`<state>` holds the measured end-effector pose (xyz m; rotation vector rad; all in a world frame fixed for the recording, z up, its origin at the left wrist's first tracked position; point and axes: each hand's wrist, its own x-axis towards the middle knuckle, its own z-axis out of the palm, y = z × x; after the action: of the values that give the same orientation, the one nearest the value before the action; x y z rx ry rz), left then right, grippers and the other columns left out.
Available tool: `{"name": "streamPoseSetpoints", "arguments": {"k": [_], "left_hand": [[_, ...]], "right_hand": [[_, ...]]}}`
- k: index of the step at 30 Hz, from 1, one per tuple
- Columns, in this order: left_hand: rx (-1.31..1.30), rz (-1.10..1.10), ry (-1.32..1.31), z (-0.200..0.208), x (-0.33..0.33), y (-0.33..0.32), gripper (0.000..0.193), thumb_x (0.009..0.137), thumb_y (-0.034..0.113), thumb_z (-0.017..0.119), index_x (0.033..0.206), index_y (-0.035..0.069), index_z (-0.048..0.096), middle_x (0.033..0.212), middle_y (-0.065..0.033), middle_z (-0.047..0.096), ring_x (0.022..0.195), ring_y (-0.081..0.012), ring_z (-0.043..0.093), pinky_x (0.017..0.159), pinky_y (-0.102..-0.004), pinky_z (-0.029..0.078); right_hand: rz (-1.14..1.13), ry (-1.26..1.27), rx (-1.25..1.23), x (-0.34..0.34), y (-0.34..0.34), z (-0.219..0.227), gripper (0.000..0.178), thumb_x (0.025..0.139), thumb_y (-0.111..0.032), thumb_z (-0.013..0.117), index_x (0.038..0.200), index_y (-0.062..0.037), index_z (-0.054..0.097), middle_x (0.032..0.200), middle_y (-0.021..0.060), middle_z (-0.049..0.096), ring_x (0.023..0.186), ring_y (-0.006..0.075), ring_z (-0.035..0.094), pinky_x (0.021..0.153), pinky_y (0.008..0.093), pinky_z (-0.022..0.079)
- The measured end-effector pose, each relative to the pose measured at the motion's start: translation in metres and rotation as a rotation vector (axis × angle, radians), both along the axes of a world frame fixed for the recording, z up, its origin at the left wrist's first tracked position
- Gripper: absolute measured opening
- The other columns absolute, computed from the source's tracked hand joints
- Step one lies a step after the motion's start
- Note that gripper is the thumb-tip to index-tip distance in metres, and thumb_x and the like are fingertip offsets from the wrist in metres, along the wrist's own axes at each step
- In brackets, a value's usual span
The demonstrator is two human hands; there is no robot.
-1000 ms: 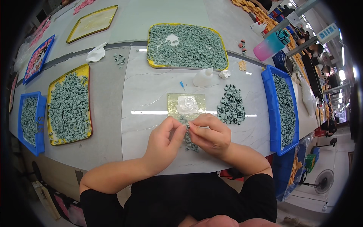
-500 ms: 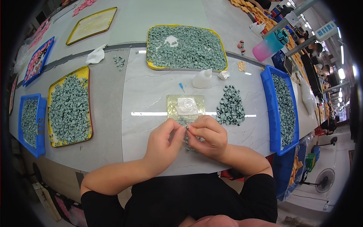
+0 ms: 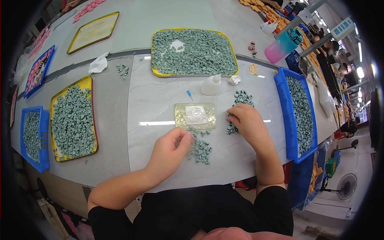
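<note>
My left hand [image 3: 169, 149] is curled, thumb and fingertips together, at the left edge of a small heap of loose grey-green pieces [image 3: 202, 151]. Whatever it may pinch is hidden. Over a second pile of small, darker glossy green pieces [image 3: 243, 97] is my right hand [image 3: 253, 125], its thumb and fingers drawn together at the pile's left side. I cannot make out what lies between those fingertips. Between the hands and slightly farther off lies a yellowish translucent block [image 3: 180, 120], with a clear round dish [image 3: 197, 113] on a pale sheet on top.
A white squeeze bottle [image 3: 211, 85], a blue dispensing tip [image 3: 189, 95] and crumpled white tissue [image 3: 234, 80] lie beyond the block. Yellow-rimmed trays of green pieces stand behind [image 3: 195, 75] and left [image 3: 95, 132]. Blue bins flank them, right [image 3: 289, 120] and left [image 3: 45, 138]. A pink-teal bottle [image 3: 280, 49] stands back right.
My hands were together in front of the block. The right has moved right to the darker pile; the left has drawn slightly left and down, leaving more of the near heap in sight.
</note>
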<state>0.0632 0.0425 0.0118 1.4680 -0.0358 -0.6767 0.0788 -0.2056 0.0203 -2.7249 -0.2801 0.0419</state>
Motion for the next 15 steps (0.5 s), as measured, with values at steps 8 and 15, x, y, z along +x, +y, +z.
{"name": "streamPoseSetpoints", "arguments": {"k": [8,15], "left_hand": [[-0.103,0.068,0.029,0.002,0.0,0.0,0.017,0.095,0.015,0.048,0.09,0.0,0.052,0.071,-0.0005,0.049,0.057,-0.0033,0.037,0.048,-0.018,0.031],[-0.021,0.063,-0.049,0.001,0.0,0.002,0.014,0.093,0.014,0.052,0.087,0.001,0.052,0.069,0.0007,0.05,0.056,-0.0024,0.038,0.048,-0.0175,0.032]], "right_hand": [[-0.028,-0.01,-0.094,-0.001,0.009,-0.009,0.015,0.074,-0.005,0.062,0.088,-0.0006,0.062,0.082,0.0126,0.059,0.081,0.0311,0.056,0.074,0.0383,0.045],[-0.089,-0.108,0.178,-0.003,0.023,-0.008,0.019,0.07,0.006,0.058,0.088,-0.0016,0.061,0.087,0.0083,0.054,0.076,0.0235,0.056,0.069,0.0309,0.046]]}}
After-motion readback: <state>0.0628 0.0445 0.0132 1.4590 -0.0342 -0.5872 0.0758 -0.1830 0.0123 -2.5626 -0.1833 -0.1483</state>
